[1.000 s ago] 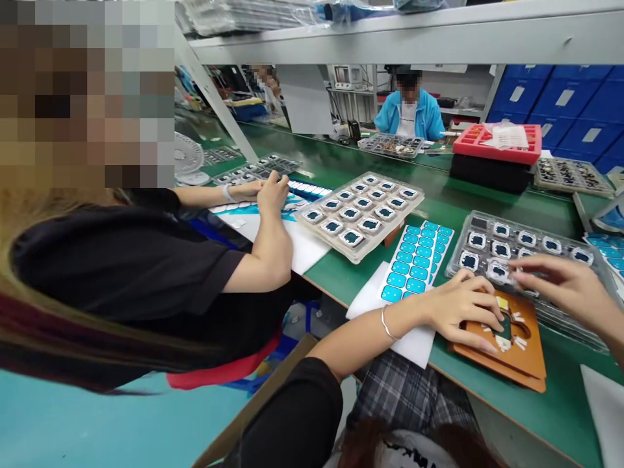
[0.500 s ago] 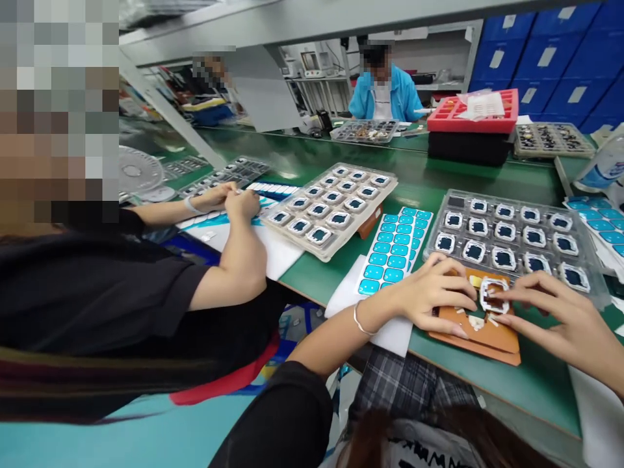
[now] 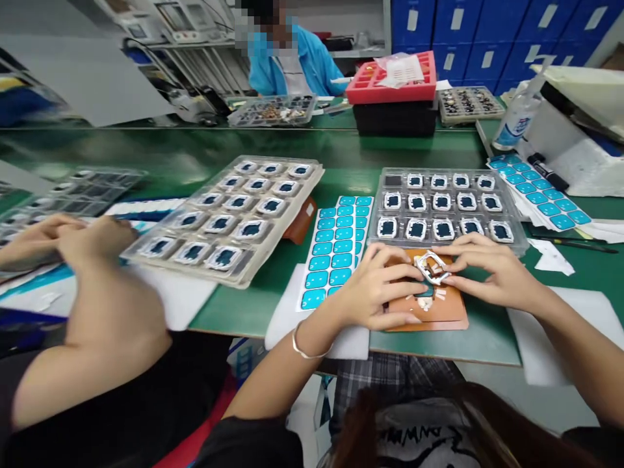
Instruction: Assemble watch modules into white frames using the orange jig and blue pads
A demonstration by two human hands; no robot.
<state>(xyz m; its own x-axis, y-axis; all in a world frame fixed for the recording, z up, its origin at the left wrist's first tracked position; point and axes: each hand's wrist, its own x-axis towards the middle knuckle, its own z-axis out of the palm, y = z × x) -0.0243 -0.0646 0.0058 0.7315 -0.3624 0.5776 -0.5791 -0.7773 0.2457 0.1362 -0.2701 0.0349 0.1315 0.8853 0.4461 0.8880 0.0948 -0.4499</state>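
My right hand [image 3: 487,270] pinches a small white square frame [image 3: 441,278] between thumb and fingers. The frame is tilted, with an open middle, just above an orange block [image 3: 446,317]. My left hand [image 3: 387,286] rests over the block's left side, its fingers curved and apart, their tips close to the frame and a small dark green piece [image 3: 423,290]. Small pale scraps [image 3: 425,303] lie on the block. Directly behind stands a clear tray [image 3: 377,235] of similar white frames with dark centres.
Blue sticker sheets [image 3: 319,263] lie left of my hands, more stickers [image 3: 541,192] to the right. A second clear tray [image 3: 238,276] leans on an orange block [image 3: 301,221]. A co-worker's arms [image 3: 104,286] are at left. A red tray [image 3: 361,92] and bottle [image 3: 517,123] stand behind.
The view has swung to the right. My right hand has tilted the white frame, and more of the dark green piece shows beneath it. My left hand stays on the orange block.
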